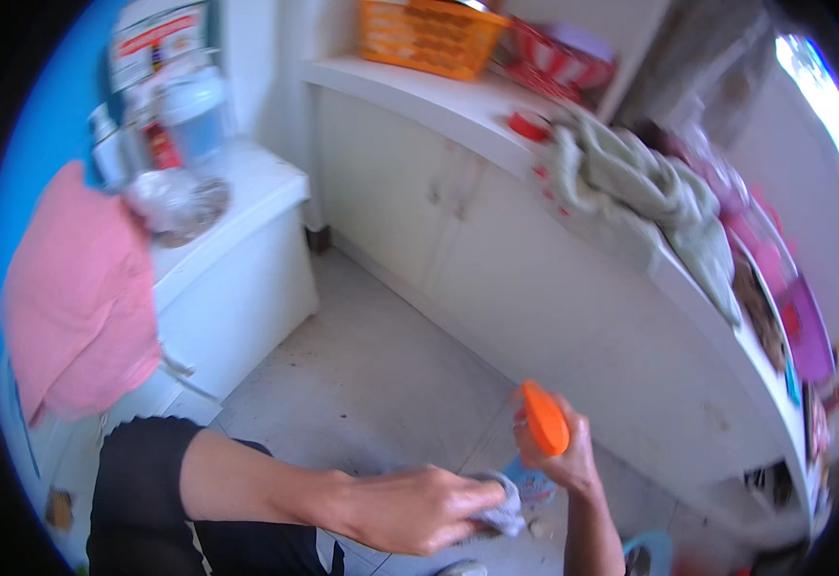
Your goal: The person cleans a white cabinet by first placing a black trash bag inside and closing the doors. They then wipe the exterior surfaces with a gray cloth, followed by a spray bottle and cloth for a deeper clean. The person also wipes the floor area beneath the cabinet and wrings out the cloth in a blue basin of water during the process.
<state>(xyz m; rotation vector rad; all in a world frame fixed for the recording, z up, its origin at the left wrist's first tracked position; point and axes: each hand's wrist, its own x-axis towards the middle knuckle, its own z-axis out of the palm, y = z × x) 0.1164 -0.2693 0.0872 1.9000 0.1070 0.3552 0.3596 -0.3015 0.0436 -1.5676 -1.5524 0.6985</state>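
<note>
My left hand (pixel 419 507) is closed around a bunched grey cloth (pixel 497 504), low in the middle of the view. Just right of it, my right hand (pixel 570 450) grips a spray bottle by its neck; the orange spray head (pixel 545 419) points up and away from me. The bottle's blue, see-through body (pixel 531 481) shows below the right hand, partly behind the cloth. Both hands are above the grey tiled floor (pixel 390 367), close together but apart.
White cabinets (pixel 405 187) run along the back and right. On their counter lie an orange basket (pixel 430 36), a red-and-white striped item (pixel 560 57) and a pale green towel (pixel 635 173). At left, a pink cloth (pixel 95 295) hangs by a white cabinet (pixel 239 266) holding containers.
</note>
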